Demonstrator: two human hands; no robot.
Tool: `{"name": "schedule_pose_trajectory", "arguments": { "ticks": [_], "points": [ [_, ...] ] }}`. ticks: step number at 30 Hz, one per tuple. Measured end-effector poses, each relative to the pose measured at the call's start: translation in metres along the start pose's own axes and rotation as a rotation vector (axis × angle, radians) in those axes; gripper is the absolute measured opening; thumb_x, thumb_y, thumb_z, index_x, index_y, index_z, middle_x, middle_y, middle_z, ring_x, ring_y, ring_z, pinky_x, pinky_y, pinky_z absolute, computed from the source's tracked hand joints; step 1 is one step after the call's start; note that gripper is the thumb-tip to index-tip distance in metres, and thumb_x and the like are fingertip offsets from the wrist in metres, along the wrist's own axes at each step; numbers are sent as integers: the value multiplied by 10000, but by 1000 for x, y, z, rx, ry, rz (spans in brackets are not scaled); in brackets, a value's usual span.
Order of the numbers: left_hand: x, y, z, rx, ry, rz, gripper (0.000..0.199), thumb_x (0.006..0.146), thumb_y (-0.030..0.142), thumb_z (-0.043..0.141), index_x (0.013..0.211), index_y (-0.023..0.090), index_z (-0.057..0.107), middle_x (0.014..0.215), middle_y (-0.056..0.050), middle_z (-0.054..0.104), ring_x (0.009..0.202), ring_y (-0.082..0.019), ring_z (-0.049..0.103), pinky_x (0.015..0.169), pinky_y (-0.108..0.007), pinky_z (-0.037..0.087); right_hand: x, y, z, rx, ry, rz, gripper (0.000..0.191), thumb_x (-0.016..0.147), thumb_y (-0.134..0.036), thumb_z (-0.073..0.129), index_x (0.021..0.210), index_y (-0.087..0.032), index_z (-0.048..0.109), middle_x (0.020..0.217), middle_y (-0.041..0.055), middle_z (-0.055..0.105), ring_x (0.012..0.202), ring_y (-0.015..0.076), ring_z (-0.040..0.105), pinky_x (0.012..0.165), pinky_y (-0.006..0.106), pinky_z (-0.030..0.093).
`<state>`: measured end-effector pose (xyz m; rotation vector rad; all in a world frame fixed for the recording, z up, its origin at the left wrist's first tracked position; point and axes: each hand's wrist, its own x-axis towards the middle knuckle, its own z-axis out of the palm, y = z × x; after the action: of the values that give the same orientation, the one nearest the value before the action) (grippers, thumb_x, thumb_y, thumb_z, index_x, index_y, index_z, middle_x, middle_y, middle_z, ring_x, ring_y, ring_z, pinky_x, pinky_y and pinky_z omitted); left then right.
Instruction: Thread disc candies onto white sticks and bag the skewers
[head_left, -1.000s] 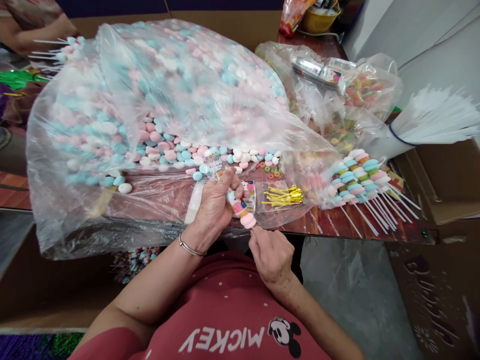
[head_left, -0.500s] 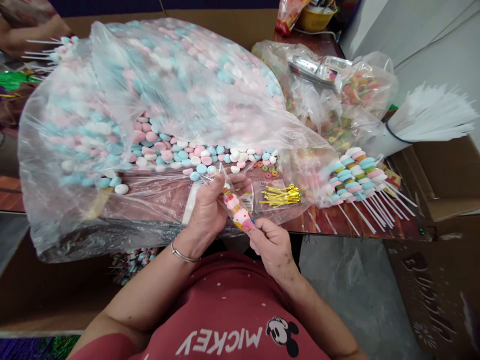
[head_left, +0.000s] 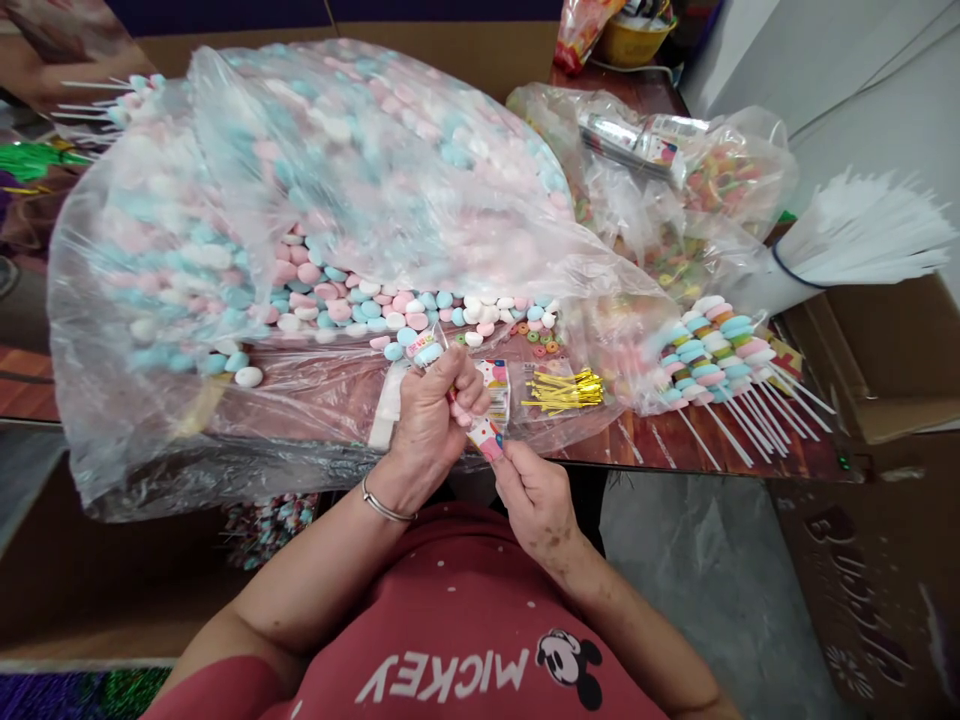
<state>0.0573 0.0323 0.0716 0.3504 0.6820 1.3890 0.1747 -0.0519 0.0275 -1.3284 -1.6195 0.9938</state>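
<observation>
A marshmallow skewer in a printed clear wrapper [head_left: 485, 436] lies slantwise between my hands. My left hand [head_left: 435, 415] is wrapped round its middle, so most of the sweets there are hidden. At the lower end, my right hand [head_left: 536, 500] pinches the patterned part of the wrapper. The other end, with a pale blue sweet showing, sticks out above my left thumb. Just beyond my hands are a stack of printed wrappers [head_left: 496, 388] and a bundle of gold twist ties [head_left: 564, 391].
A large clear bag of pink, blue and white marshmallows [head_left: 360, 190] covers much of the table. Finished-looking skewers [head_left: 709, 350] lie at the right edge, near a container of white sticks [head_left: 862, 235]. Cardboard boxes [head_left: 855, 570] stand at right and lower left. Another person's arm [head_left: 82, 80] shows upper left.
My left fingers, spread open half a second ago, have closed round the wrapped skewer. My right hand keeps its pinch at the lower end and has shifted slightly.
</observation>
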Motion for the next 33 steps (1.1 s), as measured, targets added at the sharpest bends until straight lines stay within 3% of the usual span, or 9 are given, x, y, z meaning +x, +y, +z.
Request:
{"name": "schedule_pose_trajectory", "arguments": {
  "ticks": [6,11,15,20,23,26,28,31,33],
  "points": [
    [-3,1,1,24,7,-2,476,599,251,884,569,166,416,468,105,385,331,8,305,309,-107,266,8,-2,-3,-25,-76,-7,244,957,-282,421,730,-216,481,574,-56,459,516,88,425,521,208,371],
    [-4,0,-1,67,21,69,415,581,252,889,623,169,484,444,111,380,321,-5,301,307,-112,244,12,-15,-18,-18,177,-62,228,949,-233,438,1137,-212,566,1015,56,668,903,164,627,841,306,506],
    [-13,-8,2,114,-28,146,331,632,248,864,689,174,546,433,98,428,323,-34,354,323,-141,297,17,-21,-5,35,33,-76,466,922,-356,540,1344,-188,435,1221,117,636,1088,219,615,907,343,506],
    [-22,-7,5,141,-72,215,333,617,270,882,758,194,590,445,96,470,326,-48,376,348,-170,348,21,-17,8,-122,-79,-79,226,987,-247,369,1029,-180,580,872,65,682,793,175,626,719,280,473],
    [-18,23,-1,285,-106,230,313,655,388,862,783,202,645,494,49,565,427,-103,528,506,-254,508,20,-13,-4,-314,-137,-236,267,995,-200,335,895,-179,581,769,48,648,698,160,572,654,271,417],
    [-10,68,-14,470,-127,259,383,700,574,779,818,215,719,720,-41,740,737,-216,693,737,-365,575,20,-12,-24,-566,-221,-441,283,976,-136,335,827,-172,572,713,34,608,631,160,495,602,293,356],
    [-7,88,-21,705,-233,189,336,721,497,794,870,198,761,839,-71,773,860,-242,709,799,-350,567,22,-15,-32,-711,-244,-600,282,974,-116,346,833,-162,585,727,36,601,648,168,477,619,314,342],
    [-9,90,-27,1080,-603,-313,217,716,355,815,872,209,777,872,-81,767,819,-241,714,673,-288,565,27,-22,-36,-823,-209,-809,279,988,-123,378,818,-161,596,722,32,580,687,175,466,657,334,329],
    [-12,78,-29,1092,-750,-488,150,752,358,781,760,212,747,781,-53,742,758,-216,691,657,-273,550,30,-27,-35,-839,-186,-897,302,998,-131,389,777,-170,591,691,23,553,690,174,451,670,341,320]
  ]
}}
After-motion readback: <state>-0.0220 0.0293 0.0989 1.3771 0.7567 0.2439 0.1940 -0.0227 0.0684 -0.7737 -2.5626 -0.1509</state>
